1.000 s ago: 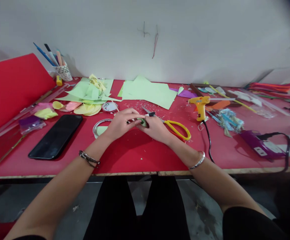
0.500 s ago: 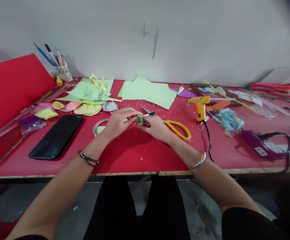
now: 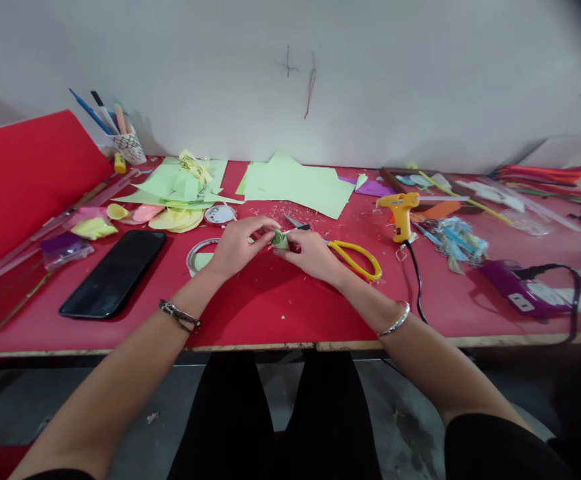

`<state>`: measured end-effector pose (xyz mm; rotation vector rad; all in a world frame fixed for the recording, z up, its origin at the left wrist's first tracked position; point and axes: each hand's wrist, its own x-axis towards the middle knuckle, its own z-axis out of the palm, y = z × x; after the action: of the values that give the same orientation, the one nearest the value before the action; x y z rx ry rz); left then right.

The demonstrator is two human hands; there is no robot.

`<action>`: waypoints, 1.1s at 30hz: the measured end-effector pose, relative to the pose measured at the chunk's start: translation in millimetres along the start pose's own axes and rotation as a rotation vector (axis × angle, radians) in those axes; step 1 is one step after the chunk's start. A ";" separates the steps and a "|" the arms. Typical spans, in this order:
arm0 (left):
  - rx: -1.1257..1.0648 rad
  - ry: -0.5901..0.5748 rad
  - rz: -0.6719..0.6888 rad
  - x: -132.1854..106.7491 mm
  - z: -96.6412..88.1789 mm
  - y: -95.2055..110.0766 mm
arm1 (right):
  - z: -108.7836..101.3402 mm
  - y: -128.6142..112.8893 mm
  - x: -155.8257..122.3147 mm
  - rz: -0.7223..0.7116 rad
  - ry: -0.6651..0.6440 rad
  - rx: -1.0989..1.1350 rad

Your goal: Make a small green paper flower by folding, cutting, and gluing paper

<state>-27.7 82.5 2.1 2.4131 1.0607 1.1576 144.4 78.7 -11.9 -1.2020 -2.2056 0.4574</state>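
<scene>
Both hands meet over the middle of the red table. My left hand pinches one side of a small rolled green paper piece. My right hand grips the same roll from the other side, and a thin black-and-white stick pokes out above its fingers. Yellow-handled scissors lie just right of my right hand. A metal ring with green paper inside lies behind my left wrist.
A black phone lies at the left. Green paper sheets and yellow scraps sit toward the wall with a pen cup. An orange glue gun with its cord, a purple device and craft bits fill the right side.
The green roll has turned slightly between my fingers and both hands shifted a little toward the wall. Nothing else moved.
</scene>
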 end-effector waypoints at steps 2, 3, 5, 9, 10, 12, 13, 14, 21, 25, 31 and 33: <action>0.011 0.009 0.009 0.0 0.2 -0.4 | 0.5 0.6 0.0 -0.001 0.011 0.002; 0.015 0.011 0.017 0.1 0.2 -0.7 | 0.7 0.7 0.0 -0.001 0.016 0.004; 0.028 0.015 0.046 0.4 0.1 -1.0 | 0.9 0.7 0.0 -0.007 0.023 0.007; 0.058 0.036 0.114 0.6 -0.7 0.0 | 0.2 -0.6 -0.1 -0.044 0.045 0.024; 0.061 0.046 0.125 0.4 -0.9 0.4 | -0.1 -1.0 -0.2 -0.057 0.054 0.030; 0.056 0.071 0.141 -0.1 -1.3 1.2 | -0.6 -1.4 -0.3 -0.084 0.074 0.040; 0.049 0.080 0.151 -0.4 -1.4 1.5 | -0.7 -1.3 -0.4 -0.097 0.081 0.044; 0.040 0.083 0.161 -0.6 -1.5 1.9 | -0.8 -1.1 -0.5 -0.110 0.086 0.046; -0.048 0.067 0.104 -1.3 0.2 4.3 | -0.8 1.3 -0.3 -0.154 0.119 -0.006; -0.103 -0.018 0.086 -1.1 4.0 1.8 | -0.8 1.5 0.5 -0.164 0.130 0.003; -0.016 -0.048 0.117 -1.9 10.9 -5.6 | 0.6 -0.1 1.1 -0.155 0.128 0.033; 0.030 -0.029 0.140 -2.0 11.0 -6.7 | 0.9 -1.7 0.6 -0.144 0.132 0.043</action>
<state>-23.5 86.6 -9.5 2.5544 0.9199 1.1540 142.5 78.2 -11.5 -1.0135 -2.1403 0.3548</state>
